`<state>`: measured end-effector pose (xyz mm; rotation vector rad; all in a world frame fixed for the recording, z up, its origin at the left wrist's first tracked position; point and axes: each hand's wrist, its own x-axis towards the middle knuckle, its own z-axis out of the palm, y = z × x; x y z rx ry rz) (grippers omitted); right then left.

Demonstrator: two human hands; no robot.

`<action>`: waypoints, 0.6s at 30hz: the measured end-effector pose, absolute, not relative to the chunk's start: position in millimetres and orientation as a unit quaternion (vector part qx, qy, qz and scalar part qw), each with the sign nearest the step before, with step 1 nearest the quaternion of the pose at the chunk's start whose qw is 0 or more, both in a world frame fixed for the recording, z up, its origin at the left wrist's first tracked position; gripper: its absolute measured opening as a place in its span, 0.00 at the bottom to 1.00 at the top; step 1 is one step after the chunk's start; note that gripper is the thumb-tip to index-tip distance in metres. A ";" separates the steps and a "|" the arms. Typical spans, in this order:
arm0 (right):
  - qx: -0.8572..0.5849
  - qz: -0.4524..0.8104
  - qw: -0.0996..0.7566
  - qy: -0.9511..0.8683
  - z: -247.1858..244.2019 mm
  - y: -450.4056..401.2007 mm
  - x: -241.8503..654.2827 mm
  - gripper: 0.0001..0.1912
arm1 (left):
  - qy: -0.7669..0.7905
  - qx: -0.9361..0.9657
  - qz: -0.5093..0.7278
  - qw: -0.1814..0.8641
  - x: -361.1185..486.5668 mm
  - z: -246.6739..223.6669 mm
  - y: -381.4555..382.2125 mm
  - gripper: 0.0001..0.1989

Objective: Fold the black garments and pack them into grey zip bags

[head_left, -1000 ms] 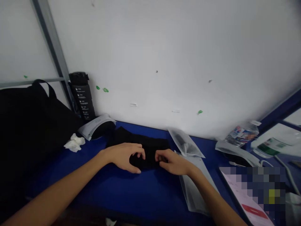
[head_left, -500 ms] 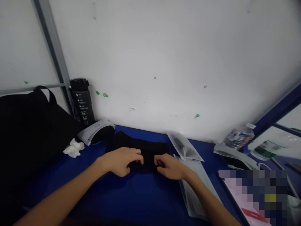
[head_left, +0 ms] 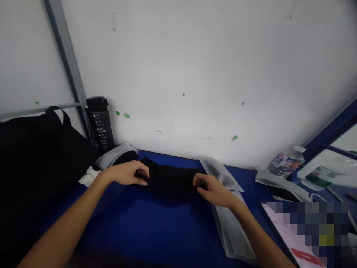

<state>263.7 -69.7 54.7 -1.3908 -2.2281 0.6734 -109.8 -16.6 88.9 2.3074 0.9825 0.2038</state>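
A folded black cloth [head_left: 173,186] lies on the blue table [head_left: 156,230], near its back edge. My left hand [head_left: 131,173] pinches the cloth's left end, thumb below and fingers curled over it. At the right end, my right hand [head_left: 208,188] has its fingers closed on the dark fabric. The cloth is stretched between both hands, and its folds are hard to make out in the dark.
A black bag [head_left: 41,160], black bottle [head_left: 102,124], white tissue [head_left: 88,176] and pouch [head_left: 119,152] are at the left. Clear zip bags [head_left: 231,227], a plastic bottle [head_left: 281,163], another pouch [head_left: 281,184] and a pink-screened device [head_left: 284,227] are at the right.
My hands have moved apart, the left going left and slightly up, the right going slightly right. Both now grip the cloth's ends, and its near edge bulges forward. The view has shifted slightly.
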 end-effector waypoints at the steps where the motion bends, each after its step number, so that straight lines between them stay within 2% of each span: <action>1: -0.513 0.232 0.230 -0.794 53.1 -67.8 263.7 0.09 | 0.370 0.871 0.081 0.313 -111.0 88.5 -14.1 0.14; 3: -0.531 0.193 0.256 -0.785 47.7 -64.5 263.7 0.12 | 0.382 0.869 0.096 0.299 -112.3 84.9 -9.0 0.19; 6: -0.563 0.100 0.259 -0.779 36.4 -61.8 262.6 0.20 | 0.447 0.856 0.114 0.232 -112.6 72.8 -1.8 0.25; 9: -0.600 0.045 0.190 -0.776 28.0 -62.1 258.9 0.26 | 0.503 0.839 0.091 0.185 -112.2 57.5 3.6 0.22; 12: -0.621 0.036 0.123 -0.774 28.0 -63.8 254.7 0.25 | 0.529 0.828 0.079 0.167 -111.3 47.5 5.3 0.18; 18: -0.630 0.039 0.106 -0.768 38.4 -66.6 253.1 0.20 | 0.584 0.802 0.051 0.110 -103.3 52.0 -1.3 0.10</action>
